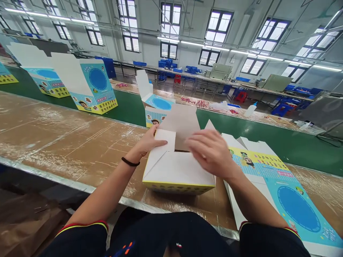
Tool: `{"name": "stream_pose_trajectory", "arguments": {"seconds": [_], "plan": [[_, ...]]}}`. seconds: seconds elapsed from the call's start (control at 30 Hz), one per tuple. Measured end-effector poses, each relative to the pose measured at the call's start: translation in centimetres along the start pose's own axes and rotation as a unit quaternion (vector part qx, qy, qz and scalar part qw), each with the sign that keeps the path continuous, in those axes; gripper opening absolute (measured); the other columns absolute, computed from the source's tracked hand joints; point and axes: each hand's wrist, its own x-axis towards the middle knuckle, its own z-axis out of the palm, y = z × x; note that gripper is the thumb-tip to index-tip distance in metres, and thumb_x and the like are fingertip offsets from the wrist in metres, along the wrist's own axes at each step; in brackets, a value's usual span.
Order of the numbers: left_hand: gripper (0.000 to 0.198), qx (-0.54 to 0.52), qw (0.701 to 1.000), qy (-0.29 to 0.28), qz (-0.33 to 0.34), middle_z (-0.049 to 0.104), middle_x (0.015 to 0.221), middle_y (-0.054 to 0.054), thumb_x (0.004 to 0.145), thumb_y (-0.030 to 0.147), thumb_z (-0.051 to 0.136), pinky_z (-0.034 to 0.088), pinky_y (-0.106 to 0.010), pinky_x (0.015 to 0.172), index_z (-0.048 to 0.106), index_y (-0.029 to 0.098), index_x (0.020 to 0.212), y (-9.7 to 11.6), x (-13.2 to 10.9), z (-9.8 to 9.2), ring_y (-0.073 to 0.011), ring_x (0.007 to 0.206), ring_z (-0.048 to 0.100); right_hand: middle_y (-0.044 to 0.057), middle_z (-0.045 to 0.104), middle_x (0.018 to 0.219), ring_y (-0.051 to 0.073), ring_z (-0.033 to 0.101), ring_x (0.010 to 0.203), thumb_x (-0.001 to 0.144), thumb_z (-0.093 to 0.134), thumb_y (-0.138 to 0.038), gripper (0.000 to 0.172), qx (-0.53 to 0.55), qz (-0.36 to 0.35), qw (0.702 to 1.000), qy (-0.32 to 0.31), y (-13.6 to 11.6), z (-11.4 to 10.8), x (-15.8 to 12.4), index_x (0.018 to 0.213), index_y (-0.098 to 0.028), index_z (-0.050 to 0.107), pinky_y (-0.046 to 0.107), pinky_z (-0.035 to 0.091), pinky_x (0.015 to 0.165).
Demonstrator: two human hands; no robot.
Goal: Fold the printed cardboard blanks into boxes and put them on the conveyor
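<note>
A printed cardboard box (177,171) lies on the brown worktable (66,142) in front of me, its white inner flaps showing. My left hand (148,141) rests on the small left flap, fingers stretched flat along it. My right hand (210,151) hovers over the right side of the box, blurred by motion, fingers loosely curved and holding nothing that I can see. A black band circles my left wrist.
Flat unfolded box blanks (289,192) lie to my right. Assembled boxes with open lids stand on the green conveyor belt (268,132), one (91,87) at left, another (154,103) just behind my box. Blue crates and benches line the far wall.
</note>
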Motion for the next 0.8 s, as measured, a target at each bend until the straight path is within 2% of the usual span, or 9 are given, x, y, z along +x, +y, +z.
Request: {"name": "stream_pose_trajectory", "arguments": {"seconds": [0.07,0.13,0.27,0.37,0.5,0.57,0.63,0.7,0.8], "plan": [[0.064,-0.015,1.0,0.012,0.003,0.071,0.098,-0.002,0.048,0.029,0.087,0.057,-0.032,0.07,0.057,0.021,0.104,0.0,0.0,0.0,-0.0248,0.092,0.069,0.006,0.073,0.112,0.024,0.064,0.115,0.105,0.04,-0.025,0.03,0.063,0.079,0.974,0.201,2.8,-0.4,-1.4,0.116,-0.027,0.068,0.043,0.046,0.103],[0.059,-0.027,0.999,0.031,0.005,0.07,0.093,0.0,0.049,0.028,0.085,0.056,-0.031,0.07,0.058,0.021,0.101,0.0,0.0,0.3,-0.0232,0.087,0.068,0.008,0.068,0.126,0.026,0.06,0.125,0.104,0.044,-0.036,0.033,0.14,0.199,0.927,0.286,5.9,0.5,-2.6,0.132,-0.028,0.059,0.047,0.044,0.109],[0.058,-0.071,0.996,0.046,0.013,0.071,0.091,0.0,0.049,0.026,0.083,0.056,-0.031,0.069,0.061,0.021,0.103,-0.1,0.1,1.0,-0.0217,0.083,0.068,0.015,0.051,0.153,0.029,0.05,0.14,0.087,0.062,-0.063,0.085,0.409,0.35,0.839,0.076,9.2,4.5,-3.6,0.157,-0.024,0.032,0.05,0.046,0.111],[0.06,-0.111,0.991,0.064,0.041,0.074,0.1,-0.002,0.049,0.023,0.083,0.056,-0.032,0.076,0.067,0.022,0.108,-0.6,0.4,1.2,-0.0228,0.091,0.069,0.015,0.043,0.16,0.028,0.051,0.139,0.08,0.071,-0.062,0.104,0.506,0.353,0.785,-0.049,7.9,6.8,-2.9,0.162,-0.025,0.02,0.045,0.048,0.11],[0.027,-0.099,0.984,0.124,0.083,0.073,0.096,-0.004,0.054,0.025,0.074,0.053,-0.04,0.092,0.075,0.022,0.081,-1.6,0.8,0.7,-0.0261,0.102,0.066,0.009,0.053,0.152,0.025,0.054,0.134,0.079,0.07,-0.038,0.075,0.482,0.302,0.821,-0.035,5.7,7.5,-1.5,0.148,-0.025,0.046,0.039,0.049,0.107],[0.01,-0.049,0.982,0.136,0.12,0.069,0.094,-0.005,0.058,0.029,0.066,0.049,-0.043,0.102,0.071,0.022,0.063,-1.7,0.8,0.4,-0.0281,0.108,0.063,0.009,0.059,0.143,0.025,0.053,0.133,0.085,0.056,-0.033,0.039,0.449,0.287,0.846,-0.028,5.3,7.4,-1.2,0.121,-0.022,0.066,0.039,0.047,0.106],[0.018,0.018,0.984,0.115,0.134,0.067,0.097,-0.007,0.064,0.036,0.062,0.044,-0.046,0.111,0.064,0.022,0.053,-1.6,0.7,0.2,-0.0299,0.114,0.06,0.008,0.063,0.137,0.026,0.05,0.136,0.09,0.046,-0.032,0.027,0.423,0.275,0.863,-0.031,5.2,7.3,-1.0,0.091,-0.022,0.071,0.041,0.044,0.107],[0.027,0.108,0.983,0.072,0.128,0.066,0.105,-0.007,0.068,0.046,0.062,0.041,-0.049,0.114,0.061,0.021,0.056,-1.1,0.5,0.0,-0.0316,0.118,0.058,0.008,0.064,0.135,0.028,0.051,0.135,0.091,0.052,-0.038,0.026,0.416,0.269,0.867,-0.048,5.2,7.1,-1.0,0.079,-0.022,0.069,0.042,0.045,0.105],[0.042,0.267,0.956,-0.02,0.116,0.064,0.125,-0.008,0.064,0.056,0.07,0.04,-0.05,0.116,0.068,0.022,0.089,0.0,0.4,-0.5,-0.0335,0.127,0.054,0.008,0.062,0.138,0.03,0.055,0.128,0.08,0.073,-0.045,0.033,0.393,0.273,0.871,-0.109,5.3,6.7,-0.6,0.106,-0.024,0.069,0.044,0.048,0.101]]}}
